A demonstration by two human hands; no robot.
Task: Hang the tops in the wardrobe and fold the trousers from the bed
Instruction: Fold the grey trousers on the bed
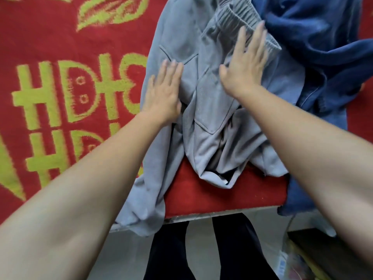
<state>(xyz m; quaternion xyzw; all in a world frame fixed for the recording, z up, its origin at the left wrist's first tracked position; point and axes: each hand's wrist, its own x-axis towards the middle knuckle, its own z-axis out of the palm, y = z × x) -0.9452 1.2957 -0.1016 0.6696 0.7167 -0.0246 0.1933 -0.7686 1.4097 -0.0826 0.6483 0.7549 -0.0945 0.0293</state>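
From my head camera, both my hands lie flat with fingers straight on the grey trousers (203, 110), which sprawl across the red bed cover (60, 87) (their elastic waistband far from me, one leg drooping over the bed's edge). My left hand (164, 91) presses the left side, my right hand (245, 63) rests near the waistband. A blue garment (314, 43) is heaped just beside, on my right.
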